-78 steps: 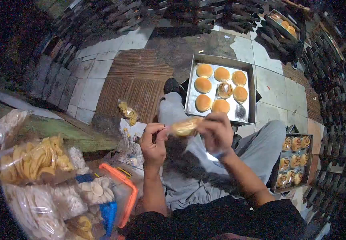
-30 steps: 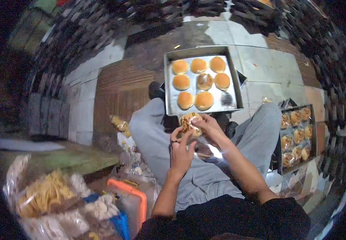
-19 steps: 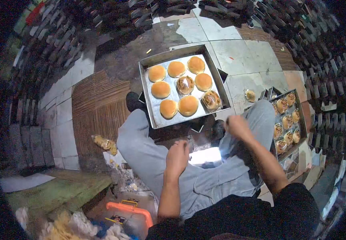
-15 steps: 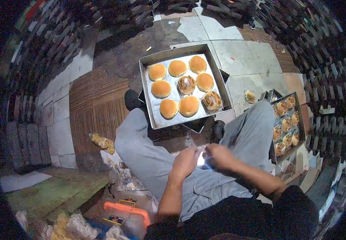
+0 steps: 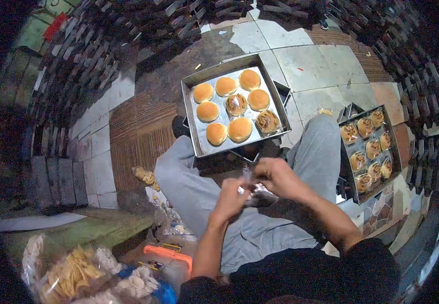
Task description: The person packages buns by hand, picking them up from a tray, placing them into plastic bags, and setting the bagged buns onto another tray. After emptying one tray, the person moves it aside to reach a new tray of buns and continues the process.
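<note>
Over my lap, my left hand (image 5: 231, 198) and my right hand (image 5: 276, 177) pinch a shiny clear plastic wrapper (image 5: 261, 196) between them. Motion blurs the fingertips, and I cannot make out whether anything is inside the plastic. Just beyond my hands, a square metal tray (image 5: 193, 124) holds several plain golden buns (image 5: 239, 129). Two buns on it have brown swirled tops and a plastic shine: a middle one (image 5: 236, 104) and one at the near right corner (image 5: 267, 121). Neither hand touches the tray.
Right of my knee, a second metal tray (image 5: 350, 180) carries several swirl-topped buns (image 5: 373, 148) in plastic. Bags of pale and yellow stuff (image 5: 72, 273) and a clear box with an orange handle (image 5: 167, 256) sit at lower left, near a green bench (image 5: 123, 230). Stacked dark trays (image 5: 229, 12) line the back.
The view has shifted slightly. My right hand has risen above my left, and the plastic between them hangs more open and visible. The buns keep their places on the front tray.
</note>
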A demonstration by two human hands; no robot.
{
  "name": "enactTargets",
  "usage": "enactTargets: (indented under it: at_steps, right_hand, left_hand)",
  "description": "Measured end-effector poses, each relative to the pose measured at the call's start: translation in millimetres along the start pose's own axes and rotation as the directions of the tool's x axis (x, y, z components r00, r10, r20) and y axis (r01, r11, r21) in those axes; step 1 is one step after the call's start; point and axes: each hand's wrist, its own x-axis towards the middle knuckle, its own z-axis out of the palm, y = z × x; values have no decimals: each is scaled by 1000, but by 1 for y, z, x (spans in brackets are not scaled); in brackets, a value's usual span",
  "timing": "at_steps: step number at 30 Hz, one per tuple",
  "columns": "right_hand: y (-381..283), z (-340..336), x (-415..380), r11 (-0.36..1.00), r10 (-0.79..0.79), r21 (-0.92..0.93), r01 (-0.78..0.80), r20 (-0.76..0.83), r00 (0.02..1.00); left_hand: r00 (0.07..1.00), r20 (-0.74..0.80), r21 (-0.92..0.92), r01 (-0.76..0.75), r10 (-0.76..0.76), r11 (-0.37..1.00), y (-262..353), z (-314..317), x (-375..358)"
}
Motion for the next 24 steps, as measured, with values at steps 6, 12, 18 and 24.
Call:
enactTargets:
  at_steps: [6,12,18,24]
  right_hand:
    - [-30,-9,-4,991,-34,136,22,89,995]
    - [-11,30,8,984,-111,-133,116,44,993]
    - [-58,87,39,965,-4,253,66,-237,971]
    - [53,54,88,916,307,-140,-376,-357,882]
  left_hand:
    - [978,46,382,-208,206,901,43,-56,43]
    - [947,33,510,-292,321,809,89,-61,34]
    - [824,-407,-630,59,-394,774,-8,-34,61]
    - [577,-540,-818,-190,-613,543,-55,-93,84]
